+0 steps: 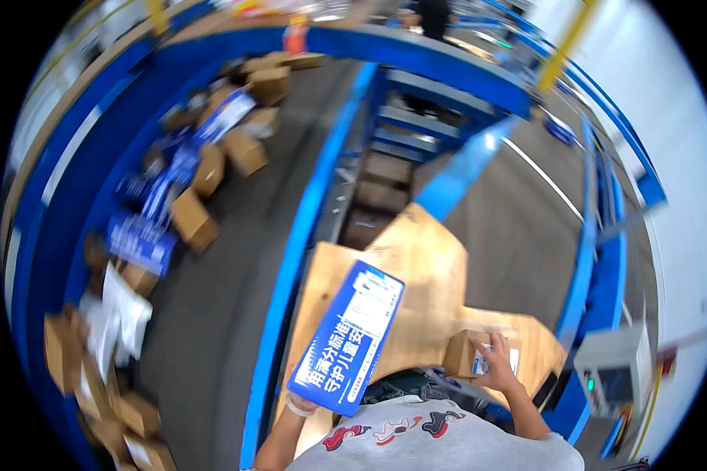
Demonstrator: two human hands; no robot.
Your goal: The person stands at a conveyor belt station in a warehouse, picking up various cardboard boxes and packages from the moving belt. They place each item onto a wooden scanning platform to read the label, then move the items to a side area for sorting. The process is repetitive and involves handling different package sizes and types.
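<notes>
a pale wooden worktop [424, 275] is seen directly beyond both hands, its bare surface running away from the body and narrowing toward a blue metal frame [448, 71]. to the left of the left hand, past a blue rail [298, 259], a wide grey conveyor belt [236, 259] is spread out, bounded on its far side by a curved blue wall [63, 228]. on that belt, well apart from the hands, a loose line of brown cardboard boxes [192, 221] and blue mailer parcels [141, 242] is laid, with white bags [122, 310] among them; the edges are blurred. to the right of the right hand, a grey floor [518, 243] and a small grey machine [617, 369] with a green light are seen.

a flat blue box [349, 339] with a white label is held up tilted above the near edge of the worktop by the left hand [300, 404], which is closed on its lower end; the fingers are mostly hidden behind it. a small brown cardboard box [470, 353] with a white label rests on the worktop, and the right hand [496, 367] is laid against its near side with fingers spread around it. what is inside either box cannot be told, as both are shut.
</notes>
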